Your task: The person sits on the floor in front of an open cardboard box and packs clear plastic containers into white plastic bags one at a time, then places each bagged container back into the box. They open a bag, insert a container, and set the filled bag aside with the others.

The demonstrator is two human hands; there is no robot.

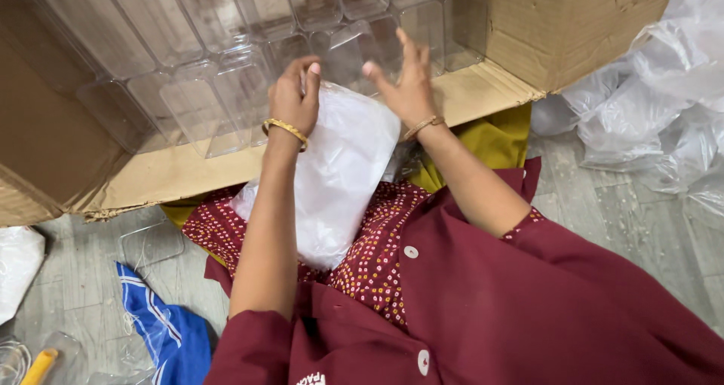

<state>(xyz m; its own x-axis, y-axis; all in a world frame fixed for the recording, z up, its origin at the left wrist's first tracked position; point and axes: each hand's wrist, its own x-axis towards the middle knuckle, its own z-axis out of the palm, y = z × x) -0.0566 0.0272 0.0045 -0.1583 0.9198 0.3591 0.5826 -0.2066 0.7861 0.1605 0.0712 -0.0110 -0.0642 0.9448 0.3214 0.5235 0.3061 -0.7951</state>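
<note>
The left hand [294, 98] pinches the top edge of a white plastic bag [332, 177] resting on the person's lap, while the right hand [407, 87], fingers spread, hovers just beside it before a cardboard box [528, 30] of clear plastic containers [204, 46].

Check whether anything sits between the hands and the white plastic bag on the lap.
Nothing visible does. The left hand already pinches the top edge of the white plastic bag, and the right hand, fingers spread, is at the same edge. The clear plastic containers lie beyond the bag.
</note>
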